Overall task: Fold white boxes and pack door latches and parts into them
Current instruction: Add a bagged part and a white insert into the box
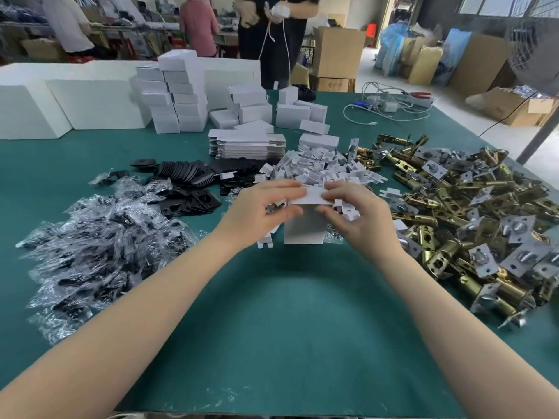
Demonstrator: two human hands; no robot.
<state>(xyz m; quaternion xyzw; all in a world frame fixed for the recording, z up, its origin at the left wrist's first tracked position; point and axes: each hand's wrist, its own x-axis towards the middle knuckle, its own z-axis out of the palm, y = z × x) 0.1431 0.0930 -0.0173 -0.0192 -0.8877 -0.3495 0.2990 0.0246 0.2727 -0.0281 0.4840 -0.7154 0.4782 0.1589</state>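
A small white box stands upright on the green table at the centre. My left hand pinches its top flap from the left. My right hand pinches the same flap from the right. What is inside the box is hidden. Brass door latches lie heaped to the right. White card inserts pile up just behind the box. Flat unfolded boxes are stacked further back. Black plates and bagged black parts lie to the left.
Folded white boxes stand in stacks at the back, with large white blocks at far left. Cables and chargers lie at the back right. A person in black stands behind the table. Cardboard cartons crowd the floor.
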